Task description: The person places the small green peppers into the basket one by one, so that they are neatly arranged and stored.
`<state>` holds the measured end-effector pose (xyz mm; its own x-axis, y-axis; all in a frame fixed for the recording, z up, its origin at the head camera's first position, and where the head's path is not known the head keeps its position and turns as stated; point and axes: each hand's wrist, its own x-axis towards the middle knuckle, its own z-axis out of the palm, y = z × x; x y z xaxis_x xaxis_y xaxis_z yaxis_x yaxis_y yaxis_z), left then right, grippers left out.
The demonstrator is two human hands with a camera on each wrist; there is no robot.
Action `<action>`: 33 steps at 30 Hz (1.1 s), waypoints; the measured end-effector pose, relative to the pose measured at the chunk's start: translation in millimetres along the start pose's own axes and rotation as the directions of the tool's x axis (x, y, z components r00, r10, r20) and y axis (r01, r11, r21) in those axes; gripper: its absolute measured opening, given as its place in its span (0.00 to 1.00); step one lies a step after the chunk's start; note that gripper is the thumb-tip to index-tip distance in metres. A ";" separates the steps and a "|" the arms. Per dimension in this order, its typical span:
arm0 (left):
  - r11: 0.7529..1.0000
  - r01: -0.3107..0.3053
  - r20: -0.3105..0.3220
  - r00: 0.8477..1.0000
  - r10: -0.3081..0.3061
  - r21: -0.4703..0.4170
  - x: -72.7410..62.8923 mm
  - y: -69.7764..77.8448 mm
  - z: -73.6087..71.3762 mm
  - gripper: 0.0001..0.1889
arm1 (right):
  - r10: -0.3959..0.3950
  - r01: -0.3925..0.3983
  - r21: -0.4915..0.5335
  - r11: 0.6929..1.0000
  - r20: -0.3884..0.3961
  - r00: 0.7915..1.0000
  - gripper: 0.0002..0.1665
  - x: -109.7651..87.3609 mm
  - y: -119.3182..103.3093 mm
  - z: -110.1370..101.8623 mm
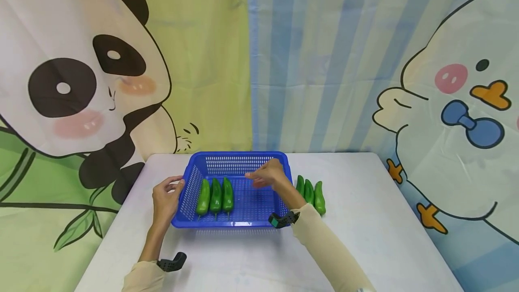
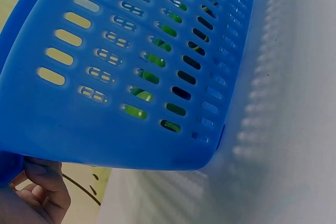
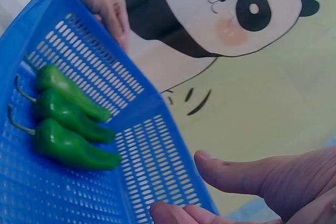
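Observation:
A blue plastic basket with slotted walls stands before me. Inside it on the left, three green peppers lie side by side, their stems toward me. My left hand grips the basket's left rim, thumb and fingers at its edge; the left wrist view catches these curled fingers beneath the rim. Over the basket's right half hovers my right hand. Its thumb and fingers are spread apart, as the right wrist view shows, with nothing between them. Three more green peppers rest on the table right of the basket, partly behind my right forearm.
The white table reaches out on both sides of the basket. Behind it hang curtains, a panda printed on the left one and a white bird on the right. Each wrist wears a black band.

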<state>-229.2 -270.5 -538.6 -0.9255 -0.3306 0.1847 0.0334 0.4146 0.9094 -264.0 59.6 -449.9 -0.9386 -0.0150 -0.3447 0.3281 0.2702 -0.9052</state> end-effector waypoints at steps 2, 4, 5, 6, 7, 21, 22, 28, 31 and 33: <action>1.000 0.000 0.001 1.000 0.000 -0.003 0.6 0.1 0.1 0.18 | -0.012 0.012 0.003 1.000 0.014 1.000 0.24 -3.8 -0.2 -5.7; 1.000 0.001 0.002 1.000 -0.001 -0.005 0.7 0.1 0.3 0.18 | -0.022 0.021 0.008 1.000 0.026 0.999 0.24 -8.1 0.1 -11.6; 1.000 0.002 0.003 1.000 -0.002 -0.004 0.6 0.0 0.2 0.18 | -0.022 0.022 0.003 1.000 0.025 0.999 0.24 -10.2 0.5 -14.4; 1.000 0.002 0.001 1.000 -0.002 -0.003 0.7 -0.1 0.5 0.18 | -0.027 0.027 0.010 1.000 0.027 0.999 0.24 -12.2 0.8 -17.3; 1.000 0.002 -0.001 1.000 -0.002 -0.002 0.9 -0.4 0.6 0.17 | -0.034 0.033 0.017 0.999 0.027 0.999 0.24 -14.0 1.2 -20.5; 1.000 0.004 -0.004 1.000 -0.004 -0.005 0.6 -1.6 0.0 0.17 | -0.074 0.081 0.110 0.991 -0.062 0.995 0.22 -28.4 15.4 -75.6; 1.000 0.006 -0.005 1.000 -0.006 -0.008 0.6 -1.5 0.0 0.17 | -0.075 0.082 0.114 0.990 -0.064 0.995 0.23 -29.1 17.7 -79.2; 1.000 0.022 0.004 1.000 -0.022 -0.005 -0.4 -0.8 -0.6 0.17 | -0.061 0.071 0.147 0.987 -0.074 0.995 0.26 -33.7 25.9 -98.8; 1.000 0.026 0.010 1.000 -0.026 -0.003 -0.1 -0.9 -0.6 0.18 | -0.045 0.061 0.178 0.982 -0.096 0.994 0.28 -35.0 28.8 -106.5; 1.000 0.023 0.006 1.000 -0.023 -0.005 0.3 -0.8 -0.4 0.18 | -0.039 0.058 0.175 0.983 -0.110 0.993 0.29 -36.5 31.5 -111.9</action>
<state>-229.3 -271.2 -539.1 -0.9282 -0.3353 0.1612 0.0135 0.4027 0.9152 -231.3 176.3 -438.0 -0.9566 0.0808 -0.2799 0.2870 0.0963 -0.9531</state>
